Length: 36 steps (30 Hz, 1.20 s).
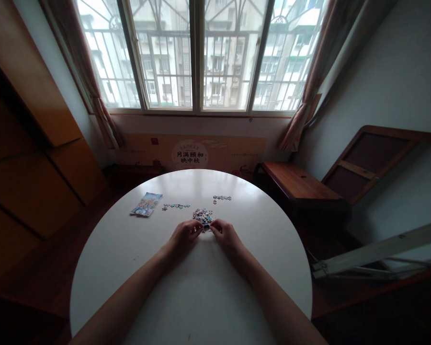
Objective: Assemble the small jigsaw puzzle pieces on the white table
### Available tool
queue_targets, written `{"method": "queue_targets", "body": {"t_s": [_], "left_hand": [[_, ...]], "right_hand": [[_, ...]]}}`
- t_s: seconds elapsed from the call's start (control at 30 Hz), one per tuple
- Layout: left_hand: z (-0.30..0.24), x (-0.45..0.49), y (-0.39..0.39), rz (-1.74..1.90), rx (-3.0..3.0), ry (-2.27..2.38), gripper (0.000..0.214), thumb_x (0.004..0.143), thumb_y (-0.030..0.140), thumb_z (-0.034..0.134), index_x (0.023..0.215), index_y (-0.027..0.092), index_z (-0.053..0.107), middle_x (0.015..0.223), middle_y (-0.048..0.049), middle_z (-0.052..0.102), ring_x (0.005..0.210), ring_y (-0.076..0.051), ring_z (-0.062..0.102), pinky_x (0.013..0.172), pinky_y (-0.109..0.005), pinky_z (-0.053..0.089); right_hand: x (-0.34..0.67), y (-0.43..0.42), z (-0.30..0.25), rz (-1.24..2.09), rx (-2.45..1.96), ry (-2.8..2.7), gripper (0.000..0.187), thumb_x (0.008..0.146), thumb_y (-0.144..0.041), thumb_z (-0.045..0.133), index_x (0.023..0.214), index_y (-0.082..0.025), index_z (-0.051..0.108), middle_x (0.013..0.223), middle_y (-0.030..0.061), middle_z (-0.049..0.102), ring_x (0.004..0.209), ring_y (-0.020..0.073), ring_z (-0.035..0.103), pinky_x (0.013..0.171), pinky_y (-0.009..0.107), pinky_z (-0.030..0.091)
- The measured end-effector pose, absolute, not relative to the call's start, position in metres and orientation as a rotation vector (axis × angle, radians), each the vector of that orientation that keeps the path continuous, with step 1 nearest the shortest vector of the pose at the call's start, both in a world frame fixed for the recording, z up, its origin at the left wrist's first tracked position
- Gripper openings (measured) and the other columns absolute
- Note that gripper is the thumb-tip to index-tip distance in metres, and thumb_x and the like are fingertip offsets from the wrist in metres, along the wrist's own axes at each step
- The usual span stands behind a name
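Note:
A small heap of jigsaw puzzle pieces (pixel 202 214) lies on the round white table (pixel 165 287). My left hand (pixel 184 235) and my right hand (pixel 225 234) meet at the near edge of the heap, fingers curled and pinched together on a small dark piece (pixel 206 226) between them. A short joined row of pieces (pixel 175 206) lies to the left of the heap, and another short row (pixel 221 198) lies behind it to the right. A colourful printed packet (pixel 146 203) rests flat at the far left.
A barred window (pixel 201 52) with curtains fills the far wall. A wooden bench (pixel 296 182) stands to the right, with a leaning wooden frame (pixel 377 160) and a pale folded frame (pixel 377 254). Wooden cabinets (pixel 32 158) line the left.

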<state>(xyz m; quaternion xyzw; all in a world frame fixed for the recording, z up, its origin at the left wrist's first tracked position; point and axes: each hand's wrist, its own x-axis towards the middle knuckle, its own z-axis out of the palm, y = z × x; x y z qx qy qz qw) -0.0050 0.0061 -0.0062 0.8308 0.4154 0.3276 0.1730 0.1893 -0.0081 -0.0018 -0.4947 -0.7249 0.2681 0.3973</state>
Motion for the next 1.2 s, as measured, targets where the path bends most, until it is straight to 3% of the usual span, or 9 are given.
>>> {"method": "queue_targets", "body": {"t_s": [1.2], "left_hand": [[-0.0085,-0.0052,0.0067,0.973,2.356,1.169,0.018,0.086,0.027,0.052,0.086,0.016,0.067,0.073,-0.0022,0.066,0.061,-0.011,0.057,0.061,-0.019,0.043]], "right_hand": [[0.1905,-0.0084,-0.0039,0.693,-1.228,-1.866,0.015,0.081,-0.025,0.053,0.080,-0.015,0.063,0.070,0.0025,0.064,0.064,0.0139,0.055,0.062,0.023,0.041]]}}
